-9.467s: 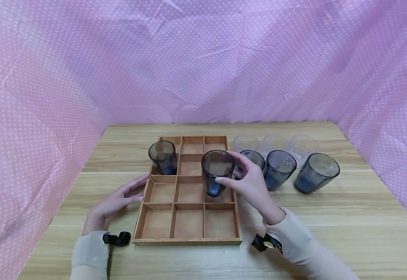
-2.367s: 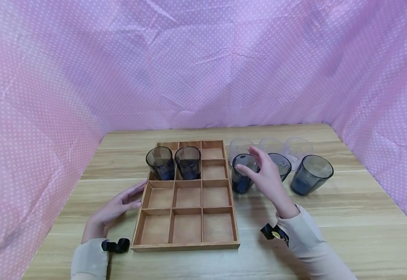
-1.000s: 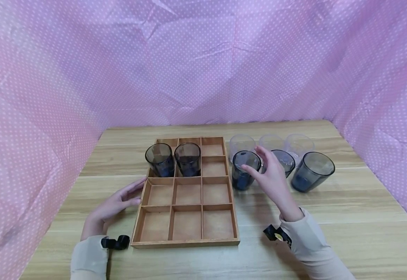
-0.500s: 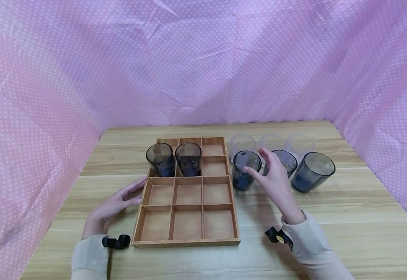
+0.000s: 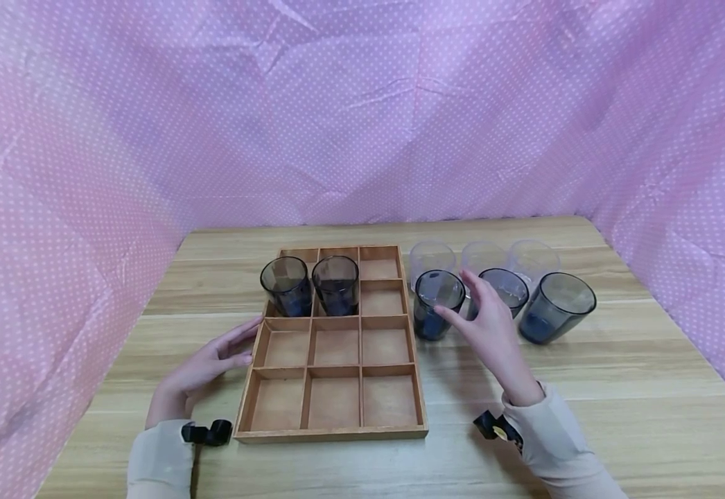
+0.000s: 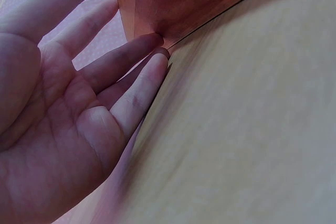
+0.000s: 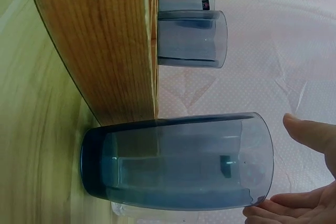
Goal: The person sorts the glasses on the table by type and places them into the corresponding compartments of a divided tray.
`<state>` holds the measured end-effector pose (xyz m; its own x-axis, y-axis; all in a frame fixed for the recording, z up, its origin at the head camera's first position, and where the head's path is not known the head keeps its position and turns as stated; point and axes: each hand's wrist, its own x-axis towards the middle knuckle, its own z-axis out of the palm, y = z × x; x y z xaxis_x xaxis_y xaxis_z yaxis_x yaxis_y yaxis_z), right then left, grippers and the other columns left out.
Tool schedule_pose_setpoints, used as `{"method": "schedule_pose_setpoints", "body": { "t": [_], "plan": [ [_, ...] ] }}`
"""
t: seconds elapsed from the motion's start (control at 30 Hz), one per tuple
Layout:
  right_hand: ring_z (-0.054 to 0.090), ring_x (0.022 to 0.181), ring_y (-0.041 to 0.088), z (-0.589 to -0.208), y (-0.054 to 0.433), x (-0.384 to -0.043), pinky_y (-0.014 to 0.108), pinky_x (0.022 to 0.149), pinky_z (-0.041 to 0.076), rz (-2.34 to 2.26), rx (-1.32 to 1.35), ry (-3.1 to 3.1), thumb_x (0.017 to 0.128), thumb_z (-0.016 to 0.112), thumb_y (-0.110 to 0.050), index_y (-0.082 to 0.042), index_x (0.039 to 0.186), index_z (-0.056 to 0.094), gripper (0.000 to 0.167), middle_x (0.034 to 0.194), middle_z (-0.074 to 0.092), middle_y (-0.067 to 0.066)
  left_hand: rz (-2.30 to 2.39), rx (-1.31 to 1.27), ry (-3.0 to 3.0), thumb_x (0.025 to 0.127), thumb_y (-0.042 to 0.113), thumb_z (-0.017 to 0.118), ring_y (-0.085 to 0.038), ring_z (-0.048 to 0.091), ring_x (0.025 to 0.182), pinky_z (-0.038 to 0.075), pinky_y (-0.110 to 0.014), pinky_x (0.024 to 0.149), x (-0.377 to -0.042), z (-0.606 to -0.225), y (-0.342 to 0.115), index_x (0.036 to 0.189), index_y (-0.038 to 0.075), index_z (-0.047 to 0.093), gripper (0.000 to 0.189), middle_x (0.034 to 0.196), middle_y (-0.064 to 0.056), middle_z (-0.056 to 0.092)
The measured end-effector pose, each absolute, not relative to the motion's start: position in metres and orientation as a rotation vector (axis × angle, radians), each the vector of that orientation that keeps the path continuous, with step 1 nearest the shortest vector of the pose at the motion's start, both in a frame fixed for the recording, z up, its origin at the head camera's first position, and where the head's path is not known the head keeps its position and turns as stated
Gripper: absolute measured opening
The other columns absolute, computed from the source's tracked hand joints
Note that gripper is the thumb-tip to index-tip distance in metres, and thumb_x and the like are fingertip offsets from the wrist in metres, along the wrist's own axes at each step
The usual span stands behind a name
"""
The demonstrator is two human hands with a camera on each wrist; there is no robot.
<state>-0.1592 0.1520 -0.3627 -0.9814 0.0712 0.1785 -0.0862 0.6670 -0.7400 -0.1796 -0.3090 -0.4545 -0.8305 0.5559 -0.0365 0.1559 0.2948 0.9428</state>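
My right hand (image 5: 490, 329) is beside a smoky grey drinking glass (image 5: 435, 315) standing on the table just right of a wooden divided tray (image 5: 331, 435). Thumb and fingers are spread around the rim's right side. In the right wrist view, the thumb (image 7: 307, 132) is apart from the glass (image 7: 184, 163), with the other fingertips right at its rim. Two smoky glasses (image 5: 290, 294) (image 5: 337, 294) stand in the tray's second row from the back, in the left and middle compartments. My left hand (image 5: 209, 360) has its extended fingertips against the tray's left side (image 6: 157, 3).
To the right stand two more smoky glasses, one (image 5: 504, 291) partly behind my right hand, the other (image 5: 556, 308) farther right. Behind them are three clear glasses (image 5: 431, 256) (image 5: 482, 255) (image 5: 534, 258). A pink dotted cloth (image 5: 362, 125) hangs behind the wooden table (image 5: 231, 242).
The glass my right hand held over the tray now stands in its second row, middle. The right hand moved to the glass beside the tray, then drifted slightly right. The left hand stayed put.
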Motion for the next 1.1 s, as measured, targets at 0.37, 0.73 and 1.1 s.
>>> {"method": "schedule_pose_setpoints", "body": {
  "t": [0.37, 0.73, 1.1],
  "plan": [
    [0.047, 0.132, 0.038, -0.367, 0.15, -0.16, 0.048, 0.11, 0.04, 1.223, -0.045, -2.736, 0.083, 0.077, -0.027, 0.002, 0.147, 0.036, 0.081, 0.15, 0.041, 0.021, 1.562, 0.597, 2.197, 0.097, 0.009, 0.056, 0.017, 0.037, 0.126, 0.033, -0.006, 0.1, -0.181, -0.454, -0.309, 0.154, 0.006, 0.021, 0.067, 0.156, -0.031, 0.018],
    [0.05, 0.128, 0.038, -0.377, 0.149, -0.162, 0.048, 0.109, 0.041, 1.263, -0.108, -2.735, 0.083, 0.077, -0.027, 0.001, 0.149, 0.031, 0.085, 0.146, 0.044, 0.024, 1.592, 0.571, 2.143, 0.097, 0.009, 0.056, 0.016, 0.037, 0.127, 0.034, -0.006, 0.101, -0.181, -0.452, -0.308, 0.155, 0.008, 0.02, 0.068, 0.158, -0.027, 0.017],
    [0.052, 0.126, 0.039, -0.388, 0.147, -0.166, 0.046, 0.106, 0.044, 1.348, -0.119, -2.675, 0.083, 0.077, -0.024, -0.001, 0.148, 0.034, 0.081, 0.144, 0.046, 0.025, 1.575, 0.611, 2.172, 0.097, 0.007, 0.054, 0.016, 0.037, 0.127, 0.033, -0.006, 0.1, -0.182, -0.455, -0.311, 0.154, 0.006, 0.02, 0.067, 0.157, -0.031, 0.017]
  ]
}}
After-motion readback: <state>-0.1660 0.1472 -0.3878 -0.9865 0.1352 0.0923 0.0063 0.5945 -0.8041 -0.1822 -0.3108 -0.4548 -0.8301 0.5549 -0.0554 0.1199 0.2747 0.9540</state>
